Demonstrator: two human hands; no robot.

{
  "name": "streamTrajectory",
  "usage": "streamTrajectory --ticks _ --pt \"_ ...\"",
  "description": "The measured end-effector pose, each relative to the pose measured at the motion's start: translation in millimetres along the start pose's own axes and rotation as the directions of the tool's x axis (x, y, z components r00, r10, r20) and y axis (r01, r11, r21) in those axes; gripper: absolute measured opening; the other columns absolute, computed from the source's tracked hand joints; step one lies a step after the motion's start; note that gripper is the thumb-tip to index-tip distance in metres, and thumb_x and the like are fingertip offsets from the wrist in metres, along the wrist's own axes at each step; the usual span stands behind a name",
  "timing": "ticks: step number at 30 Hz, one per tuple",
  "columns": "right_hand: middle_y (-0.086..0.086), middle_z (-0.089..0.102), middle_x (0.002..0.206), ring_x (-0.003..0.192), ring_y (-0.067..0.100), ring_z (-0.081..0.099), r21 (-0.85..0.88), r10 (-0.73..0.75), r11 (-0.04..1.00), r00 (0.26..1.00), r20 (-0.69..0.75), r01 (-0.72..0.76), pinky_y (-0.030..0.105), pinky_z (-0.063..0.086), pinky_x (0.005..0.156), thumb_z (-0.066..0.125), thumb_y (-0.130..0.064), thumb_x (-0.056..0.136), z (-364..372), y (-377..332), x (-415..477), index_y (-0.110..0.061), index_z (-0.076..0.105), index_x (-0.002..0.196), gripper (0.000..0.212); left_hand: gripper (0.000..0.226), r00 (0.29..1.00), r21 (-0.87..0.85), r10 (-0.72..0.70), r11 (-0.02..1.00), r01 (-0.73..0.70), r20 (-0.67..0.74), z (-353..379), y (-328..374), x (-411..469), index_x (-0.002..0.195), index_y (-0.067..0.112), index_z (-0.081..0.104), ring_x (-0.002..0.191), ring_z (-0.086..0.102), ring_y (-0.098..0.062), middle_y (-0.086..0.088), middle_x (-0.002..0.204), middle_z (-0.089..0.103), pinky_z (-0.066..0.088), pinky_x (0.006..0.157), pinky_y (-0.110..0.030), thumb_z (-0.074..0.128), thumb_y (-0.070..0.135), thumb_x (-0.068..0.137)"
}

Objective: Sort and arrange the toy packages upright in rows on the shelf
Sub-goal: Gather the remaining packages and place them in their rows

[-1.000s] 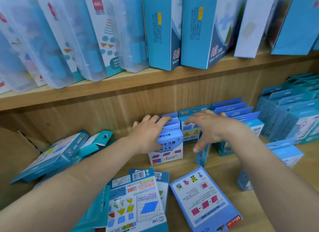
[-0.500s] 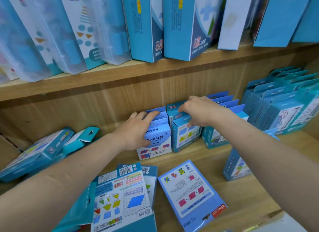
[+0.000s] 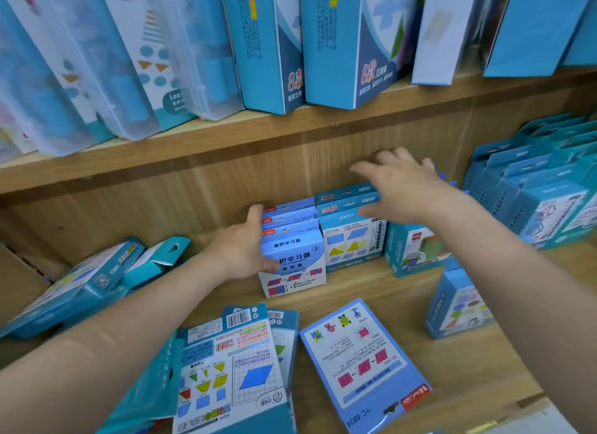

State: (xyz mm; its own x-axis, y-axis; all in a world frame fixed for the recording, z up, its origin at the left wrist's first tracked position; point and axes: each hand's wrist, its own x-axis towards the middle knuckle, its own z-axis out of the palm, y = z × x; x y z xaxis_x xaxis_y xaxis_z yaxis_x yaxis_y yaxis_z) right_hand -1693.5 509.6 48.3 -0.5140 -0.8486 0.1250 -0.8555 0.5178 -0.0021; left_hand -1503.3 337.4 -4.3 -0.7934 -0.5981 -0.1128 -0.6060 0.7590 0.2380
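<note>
Small blue-and-white toy packages (image 3: pixel 294 262) stand upright in a short row against the back of the wooden shelf (image 3: pixel 381 288). My left hand (image 3: pixel 242 249) grips this row from its left side, thumb across the front package's face. Right beside it stands a row of teal packages (image 3: pixel 352 239) with triangle prints, then another teal row (image 3: pixel 413 249). My right hand (image 3: pixel 400 188) hovers over these rows with fingers spread and holds nothing. Two packages lie flat in front: one with a barcode (image 3: pixel 232 369) and a blue one (image 3: pixel 361 359).
A single teal package (image 3: pixel 458 304) stands alone at the right front. Tipped packages (image 3: pixel 74 281) lean at the far left. A block of upright teal packages (image 3: pixel 533 191) fills the right end. Large boxes (image 3: pixel 336 45) line the upper shelf board (image 3: pixel 226 142).
My right hand let go of the teal package it was setting in its row and rose with fingers spread. My left hand slid from the top of the blue-and-white row to its left side.
</note>
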Motion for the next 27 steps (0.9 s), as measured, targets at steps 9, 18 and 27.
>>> streamTrajectory --ticks 9,18,27 --pt "-0.005 0.042 0.144 0.133 0.016 0.035 0.483 0.089 0.86 0.98 0.177 -0.165 0.035 0.032 0.107 0.064 -0.073 0.051 -14 71 -73 -0.046 0.041 0.133 0.089 0.104 0.991 -0.399 -0.068 0.917 0.017 -0.114 17 9 2 0.143 0.028 0.02 0.101 0.057 -0.02 0.002 0.116 0.057 0.047 0.092 -0.035 0.085 0.008 0.065" --pt "-0.002 0.06 0.122 0.111 0.021 0.055 -0.045 0.125 0.992 0.926 0.356 -0.117 0.034 0.047 0.088 0.082 -0.03 0.069 16 75 -97 -0.03 0.049 0.133 0.072 0.102 0.991 0.286 -0.056 0.954 0.089 -0.121 2 19 -8 0.144 0.031 0.007 0.107 0.056 -0.028 -0.006 0.121 0.056 0.051 0.082 -0.039 0.07 0.061 0.07" --pt "-0.003 0.065 0.112 0.1 0.018 0.058 0.269 0.098 0.957 0.993 0.066 -0.113 0.031 0.046 0.081 0.088 -0.037 0.059 -36 43 -105 -0.025 0.061 0.114 0.062 0.06 0.781 -0.155 0.567 0.774 -0.614 -0.26 -20 90 -48 0.135 0.028 0.042 0.098 0.056 -0.011 0.005 0.111 0.058 0.048 0.085 -0.028 0.068 0.038 0.082"
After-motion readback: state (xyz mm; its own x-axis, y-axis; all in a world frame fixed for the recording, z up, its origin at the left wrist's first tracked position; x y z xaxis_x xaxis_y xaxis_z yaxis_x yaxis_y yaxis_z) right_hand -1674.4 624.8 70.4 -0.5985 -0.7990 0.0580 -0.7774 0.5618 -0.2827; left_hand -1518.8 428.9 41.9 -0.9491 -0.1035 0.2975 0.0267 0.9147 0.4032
